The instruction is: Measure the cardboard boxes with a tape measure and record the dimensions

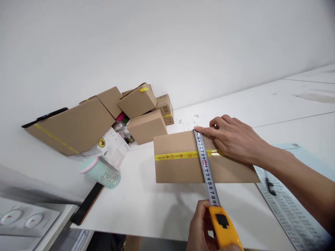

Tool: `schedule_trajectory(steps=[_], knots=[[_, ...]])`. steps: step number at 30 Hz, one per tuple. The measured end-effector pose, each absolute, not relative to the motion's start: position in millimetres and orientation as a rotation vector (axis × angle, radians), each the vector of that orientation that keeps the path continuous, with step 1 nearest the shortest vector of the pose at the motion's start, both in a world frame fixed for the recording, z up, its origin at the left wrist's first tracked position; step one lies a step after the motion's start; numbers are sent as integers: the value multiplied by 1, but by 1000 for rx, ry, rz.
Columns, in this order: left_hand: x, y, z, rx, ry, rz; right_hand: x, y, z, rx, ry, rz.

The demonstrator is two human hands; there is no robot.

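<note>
A cardboard box (178,174) with yellow printed tape across its top is on the white table in front of me. My left hand (200,230) grips the yellow-orange case of a tape measure (227,232) near the table's front edge. Its metal blade (206,172) is drawn out across the short side of the box and runs past the near edge. With the index finger stretched out, my right hand (229,137) pins the blade's end at the box's far edge. The rest of that hand lies over the box top, its fingers partly curled.
Several cardboard boxes (146,125) are stacked against the wall at the left. A mint-green tumbler (104,172) stands by a white package (113,148) and a black strip-like object (89,204). At right, a printed sheet (285,205) bears a small black item (270,186).
</note>
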State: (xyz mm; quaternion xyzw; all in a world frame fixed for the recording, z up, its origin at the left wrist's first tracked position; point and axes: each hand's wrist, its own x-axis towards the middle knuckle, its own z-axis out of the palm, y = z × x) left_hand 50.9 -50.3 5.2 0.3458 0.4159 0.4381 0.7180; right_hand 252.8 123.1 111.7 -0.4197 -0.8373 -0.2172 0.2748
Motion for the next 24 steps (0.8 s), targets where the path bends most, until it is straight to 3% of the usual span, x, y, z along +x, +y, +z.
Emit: schedule_trajectory(steps=[14,24], knots=[[46,-49,8,817,882,933,252,126,110,-1179,-2250,-540],[49,-47,-27,821,921,963,251,125,108,-1180,-2236,-560]])
